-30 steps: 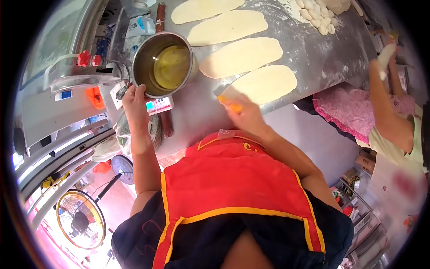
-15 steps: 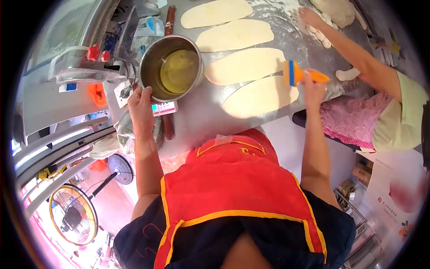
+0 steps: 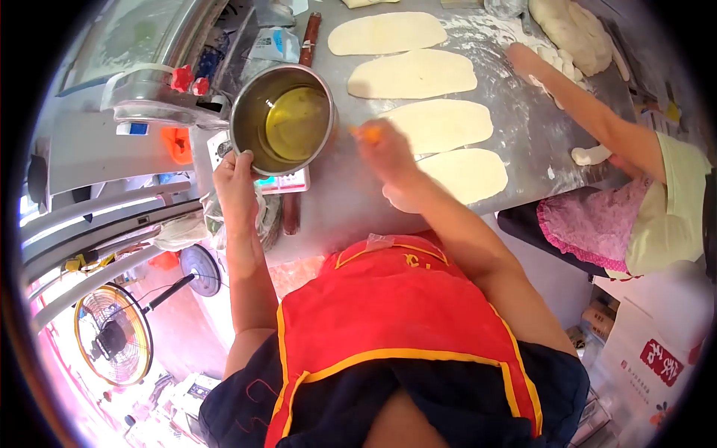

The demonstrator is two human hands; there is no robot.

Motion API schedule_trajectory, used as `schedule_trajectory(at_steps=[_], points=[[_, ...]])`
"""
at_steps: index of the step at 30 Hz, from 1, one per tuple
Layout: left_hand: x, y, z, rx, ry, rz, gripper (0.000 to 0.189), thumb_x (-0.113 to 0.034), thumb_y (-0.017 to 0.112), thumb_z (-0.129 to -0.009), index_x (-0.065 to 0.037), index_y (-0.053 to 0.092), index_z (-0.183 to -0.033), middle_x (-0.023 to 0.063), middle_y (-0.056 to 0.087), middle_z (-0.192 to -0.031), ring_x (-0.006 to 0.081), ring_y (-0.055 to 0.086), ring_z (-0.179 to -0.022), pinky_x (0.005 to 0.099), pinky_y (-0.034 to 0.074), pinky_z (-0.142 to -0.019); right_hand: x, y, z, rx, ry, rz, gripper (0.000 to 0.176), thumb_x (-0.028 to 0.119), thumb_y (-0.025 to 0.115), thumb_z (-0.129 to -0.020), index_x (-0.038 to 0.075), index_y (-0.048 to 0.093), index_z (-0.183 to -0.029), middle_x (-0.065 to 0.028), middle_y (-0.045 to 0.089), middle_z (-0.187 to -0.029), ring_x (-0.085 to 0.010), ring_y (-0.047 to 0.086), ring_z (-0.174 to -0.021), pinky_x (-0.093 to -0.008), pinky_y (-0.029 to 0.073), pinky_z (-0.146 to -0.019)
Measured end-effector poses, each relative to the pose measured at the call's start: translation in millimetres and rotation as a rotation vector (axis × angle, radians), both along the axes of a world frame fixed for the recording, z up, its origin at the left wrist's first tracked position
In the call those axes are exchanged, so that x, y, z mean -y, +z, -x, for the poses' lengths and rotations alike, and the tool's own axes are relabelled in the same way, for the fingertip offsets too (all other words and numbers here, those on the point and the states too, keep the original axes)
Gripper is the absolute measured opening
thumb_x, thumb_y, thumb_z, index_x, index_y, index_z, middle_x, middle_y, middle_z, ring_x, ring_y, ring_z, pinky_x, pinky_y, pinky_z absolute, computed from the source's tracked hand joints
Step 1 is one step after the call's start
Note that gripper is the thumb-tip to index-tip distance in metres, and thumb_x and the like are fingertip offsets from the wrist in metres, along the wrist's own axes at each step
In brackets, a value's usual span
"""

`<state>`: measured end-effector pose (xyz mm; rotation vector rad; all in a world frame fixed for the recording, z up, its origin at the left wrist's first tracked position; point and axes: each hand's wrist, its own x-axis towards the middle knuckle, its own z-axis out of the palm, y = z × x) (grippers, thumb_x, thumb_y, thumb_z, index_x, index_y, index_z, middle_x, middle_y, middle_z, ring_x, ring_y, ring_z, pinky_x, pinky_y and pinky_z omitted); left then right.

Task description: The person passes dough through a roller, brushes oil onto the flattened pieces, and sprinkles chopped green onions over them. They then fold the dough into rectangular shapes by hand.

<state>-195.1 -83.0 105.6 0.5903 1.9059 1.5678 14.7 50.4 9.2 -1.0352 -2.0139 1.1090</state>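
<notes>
My left hand (image 3: 236,178) is closed on the near rim of a steel pot (image 3: 326,138) with yellow liquid inside. Close to the pot's right side, my right hand (image 3: 387,153) is closed on the orange brush (image 3: 369,134); motion blurs it, and its bristles cannot be made out. Four flat dough pieces lie in a row on the metal table: the nearest (image 3: 472,175) partly behind my right forearm, then a second (image 3: 448,125), a third (image 3: 418,73) and the farthest (image 3: 388,33).
A co-worker's hand and arm (image 3: 590,101) reach over the floured table (image 3: 523,142) at the right. Beyond lies a large dough mass (image 3: 571,33). A scale (image 3: 287,181) sits under the pot's near edge, and a rolling pin (image 3: 310,39) lies behind it.
My right hand has swung left with the brush, from over the nearest dough piece to beside the pot. My left hand still holds the pot. The view has shifted slightly.
</notes>
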Motion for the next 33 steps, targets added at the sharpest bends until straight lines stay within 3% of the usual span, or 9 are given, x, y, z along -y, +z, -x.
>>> schedule_trajectory(at_steps=[1, 5, 12, 17, 23, 25, 29, 31, 33], points=[[0.2, 1.4, -1.0, 0.005, 0.011, -0.009, 0.015, -0.011, 0.053, -0.089, 0.001, 0.061, -0.084, 0.0031, 0.062, -0.073, 0.0085, 0.057, -0.06, 0.0216, 0.047, -0.055, -13.3, 13.4, -10.7, -0.112, -0.122, 0.323, 0.021, 0.02, 0.062, -0.084, 0.004, 0.062, -0.097, -0.0106, 0.063, -0.079, -0.0186, 0.062, -0.071, -0.0322, 0.049, -0.064], [-1.0, 0.6, -2.6, 0.024, 0.043, -0.025, 0.015, -0.007, 0.053, -0.089, 0.005, 0.062, -0.087, 0.004, 0.062, -0.073, 0.0078, 0.056, -0.058, 0.0222, 0.048, -0.054, -100.2, -41.9, -119.9, -0.084, -0.527, 0.545, 0.02, 0.023, 0.066, -0.079, 0.003, 0.065, -0.083, -0.002, 0.061, -0.069, -0.0113, 0.058, -0.059, -0.0272, 0.045, -0.053], [-7.0, -4.9, -9.9, 0.049, 0.082, -0.034, 0.014, -0.006, 0.054, -0.088, 0.003, 0.06, -0.08, 0.0032, 0.06, -0.071, 0.0074, 0.054, -0.058, 0.0223, 0.046, -0.052, -136.1, -19.2, -238.5, -0.524, -0.834, 0.498, 0.016, 0.009, 0.064, -0.083, -0.004, 0.062, -0.094, -0.01, 0.061, -0.067, -0.0134, 0.06, -0.057, -0.023, 0.05, -0.053], [-9.5, -7.4, -9.4, 0.03, 0.068, -0.003, 0.014, -0.009, 0.054, -0.089, -0.001, 0.059, -0.078, 0.0016, 0.059, -0.072, 0.0075, 0.055, -0.059, 0.0218, 0.047, -0.054, -144.6, -29.9, -226.7, -0.246, -0.793, 0.408, 0.018, 0.013, 0.064, -0.084, -0.003, 0.063, -0.093, -0.0075, 0.062, -0.067, -0.0125, 0.058, -0.054, -0.0244, 0.047, -0.052], [-12.1, -7.2, -8.2, 0.003, 0.107, 0.021, 0.015, -0.008, 0.055, -0.088, 0.001, 0.059, -0.077, 0.0013, 0.057, -0.069, 0.0073, 0.052, -0.058, 0.0222, 0.045, -0.053, -174.8, 31.2, -139.8, 0.075, -0.424, -0.197, 0.019, 0.014, 0.06, -0.084, 0.0, 0.063, -0.097, -0.0115, 0.064, -0.078, -0.021, 0.063, -0.07, -0.0349, 0.05, -0.064], [-9.9, -6.7, -5.9, -0.017, 0.121, 0.019, 0.015, -0.008, 0.055, -0.087, 0.003, 0.058, -0.077, 0.0014, 0.056, -0.068, 0.0069, 0.049, -0.057, 0.0223, 0.042, -0.052, -198.1, 3.4, -98.9, 0.342, -0.291, -0.518, 0.019, 0.013, 0.058, -0.083, 0.002, 0.062, -0.098, -0.0159, 0.063, -0.086, -0.0313, 0.062, -0.08, -0.0403, 0.049, -0.069], [0.4, 1.9, -3.2, 0.018, 0.17, 0.0, 0.014, -0.008, 0.053, -0.088, 0.003, 0.06, -0.081, 0.0009, 0.056, -0.068, 0.0055, 0.049, -0.058, 0.0212, 0.042, -0.053, -164.7, -13.5, 10.6, 0.631, -0.023, -0.445, 0.015, 0.011, 0.051, -0.083, 0.005, 0.06, -0.094, -0.015, 0.062, -0.087, -0.0315, 0.062, -0.082, -0.0418, 0.051, -0.071], [3.4, 12.3, -5.1, 0.0, 0.19, 0.008, 0.014, -0.008, 0.053, -0.088, 0.002, 0.06, -0.08, 0.0002, 0.055, -0.067, 0.0053, 0.048, -0.058, 0.0212, 0.042, -0.052, -132.1, -27.3, 46.8, 0.267, 0.088, -0.636, 0.015, 0.008, 0.05, -0.081, 0.006, 0.059, -0.094, -0.0137, 0.059, -0.088, -0.03, 0.06, -0.087, -0.0398, 0.05, -0.075], [-0.6, 26.9, -13.7, -0.002, 0.256, 0.021, 0.014, -0.007, 0.053, -0.089, -0.001, 0.058, -0.077, -0.0017, 0.052, -0.066, 0.0047, 0.046, -0.057, 0.0209, 0.041, -0.052, -104.6, -16.1, 78.2, 0.289, 0.208, -0.53, 0.015, 0.01, 0.053, -0.081, 0.007, 0.057, -0.095, -0.0132, 0.055, -0.09, -0.0306, 0.059, -0.083, -0.0402, 0.05, -0.071]])
